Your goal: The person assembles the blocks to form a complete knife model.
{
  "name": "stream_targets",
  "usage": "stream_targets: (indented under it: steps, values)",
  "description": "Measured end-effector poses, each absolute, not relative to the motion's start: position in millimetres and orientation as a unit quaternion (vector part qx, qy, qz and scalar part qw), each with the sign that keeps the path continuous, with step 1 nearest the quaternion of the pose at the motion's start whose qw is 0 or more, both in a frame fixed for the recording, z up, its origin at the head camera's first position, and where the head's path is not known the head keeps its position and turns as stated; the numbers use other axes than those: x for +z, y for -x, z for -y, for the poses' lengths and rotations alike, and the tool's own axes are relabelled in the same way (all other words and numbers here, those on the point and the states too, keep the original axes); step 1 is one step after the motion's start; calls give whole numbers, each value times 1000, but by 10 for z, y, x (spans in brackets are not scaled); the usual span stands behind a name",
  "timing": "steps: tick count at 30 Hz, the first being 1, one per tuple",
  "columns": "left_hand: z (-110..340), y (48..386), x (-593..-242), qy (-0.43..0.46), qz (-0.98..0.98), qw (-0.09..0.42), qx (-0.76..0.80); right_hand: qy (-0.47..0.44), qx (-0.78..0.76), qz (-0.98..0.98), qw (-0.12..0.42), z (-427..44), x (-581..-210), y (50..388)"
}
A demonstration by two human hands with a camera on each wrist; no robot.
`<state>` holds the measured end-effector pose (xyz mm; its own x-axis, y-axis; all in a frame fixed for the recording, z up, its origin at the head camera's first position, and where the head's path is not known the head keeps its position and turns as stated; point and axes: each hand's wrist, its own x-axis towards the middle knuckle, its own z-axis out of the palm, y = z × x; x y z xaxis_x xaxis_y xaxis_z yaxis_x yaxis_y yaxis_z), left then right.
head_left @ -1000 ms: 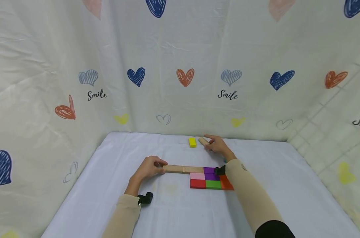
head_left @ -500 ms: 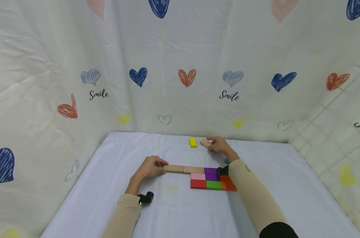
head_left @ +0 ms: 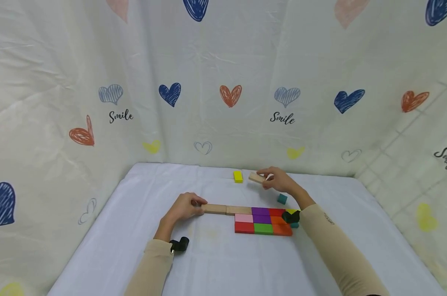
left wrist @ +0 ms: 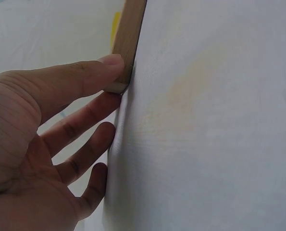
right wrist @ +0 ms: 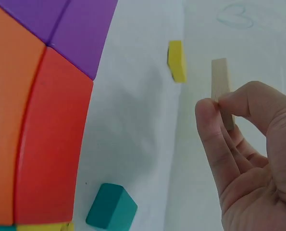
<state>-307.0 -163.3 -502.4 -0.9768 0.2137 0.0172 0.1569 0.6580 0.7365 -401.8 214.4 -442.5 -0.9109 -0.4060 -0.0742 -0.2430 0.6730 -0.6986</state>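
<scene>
My left hand (head_left: 183, 206) pinches the left end of a plain wooden block (head_left: 215, 209), the thumb lying against its side in the left wrist view. That block meets a second wooden block (head_left: 238, 210) end to end, and the row runs on into the purple blocks (head_left: 261, 218). At the back of the table, my right hand (head_left: 280, 181) pinches another plain wooden block (right wrist: 221, 72) between thumb and fingers. In the right wrist view this block appears raised off the cloth.
Pink (head_left: 243, 218), green (head_left: 263, 229), red (head_left: 244, 227) and orange (head_left: 282, 230) blocks lie flat, packed together. My right wrist camera partly covers a yellow block (head_left: 293, 211) and a teal one. A loose yellow block (head_left: 238, 176) and a loose teal block (head_left: 282, 199) lie behind.
My right hand has shifted a little to the right with its wooden block, which has turned more level. The forearm swung right, uncovering the teal block and red blocks. My left hand stays put.
</scene>
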Motion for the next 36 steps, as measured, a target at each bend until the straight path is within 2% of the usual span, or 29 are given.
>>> stream_targets:
  steps: [17,26,36]
  values:
    - [1684,3079,-5031,-98,-910,29,402,256,-363,-889,111,-2270,-4282,3305]
    - [1659,3068,-5036,-99,-910,28,401,306,-358,-873,130,-2263,-4487,2885]
    - [1633,3071,-5046,-103,-910,27,402,336,-354,-859,155,-2139,-4712,2595]
